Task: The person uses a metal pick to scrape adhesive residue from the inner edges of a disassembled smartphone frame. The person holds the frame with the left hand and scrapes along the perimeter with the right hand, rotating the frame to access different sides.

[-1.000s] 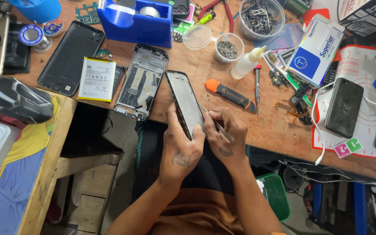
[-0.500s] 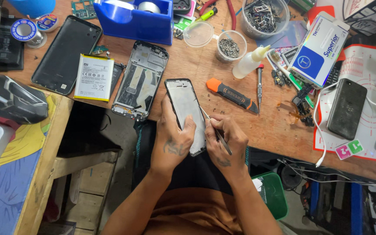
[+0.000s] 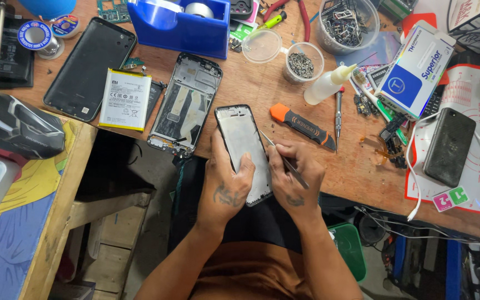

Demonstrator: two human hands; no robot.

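**Phone opened up, screen frame under the tweezers**

We are working at the near edge of the desk (image 3: 284, 105), and the phone is already well apart. Its black back cover (image 3: 89, 68) is lying off to the left, the battery (image 3: 125, 99) is lying beside it, and a stripped middle frame (image 3: 185, 101) is lying just left of our hands. Screws are sitting in a small cup (image 3: 301, 62). So the teardown looks largely done; what we judge to be left is the fine work on the part in hand and then reassembly, none of which is showing as started.

We are holding the screen frame (image 3: 243, 145) in our left hand (image 3: 228, 186), tilted up off the desk edge above our lap. The left fingers (image 3: 245, 165) are curling round its lower half, closed firmly on it, thumb side pressing its left edge.

Our right hand (image 3: 295, 180) is pinching thin tweezers (image 3: 281, 156), fingers closed tight on them like a pen. The tip is touching the right edge of the screen frame, near its upper half. An orange-and-black knife (image 3: 302, 126) is lying just beyond our right hand, untouched.
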